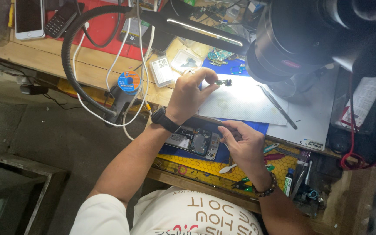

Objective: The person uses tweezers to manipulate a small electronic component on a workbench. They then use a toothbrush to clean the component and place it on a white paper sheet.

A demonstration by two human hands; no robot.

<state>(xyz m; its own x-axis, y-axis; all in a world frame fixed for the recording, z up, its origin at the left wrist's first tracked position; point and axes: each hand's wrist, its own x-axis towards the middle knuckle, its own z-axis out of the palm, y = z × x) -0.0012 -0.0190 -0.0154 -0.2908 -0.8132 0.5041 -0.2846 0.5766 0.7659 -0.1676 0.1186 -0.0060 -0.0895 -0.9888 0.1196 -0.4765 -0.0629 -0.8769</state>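
Observation:
My left hand (191,93) is raised over the white mat (240,104) and pinches a small dark electronic part (223,82) between thumb and fingertips, under the lamp light. A black watch sits on that wrist. My right hand (242,146) rests lower, fingers curled beside an opened phone (194,141) with its back off and circuit board showing. Whether the right fingers hold anything I cannot tell. The phone lies on a blue mat at the bench's near edge.
Metal tweezers (277,105) lie on the white mat. A microscope (292,39) looms at upper right. A gooseneck lamp (201,28), solder spool (129,82), small plastic boxes (162,71), phones (29,17) at the back left, and hand tools (275,156) near the front edge crowd the bench.

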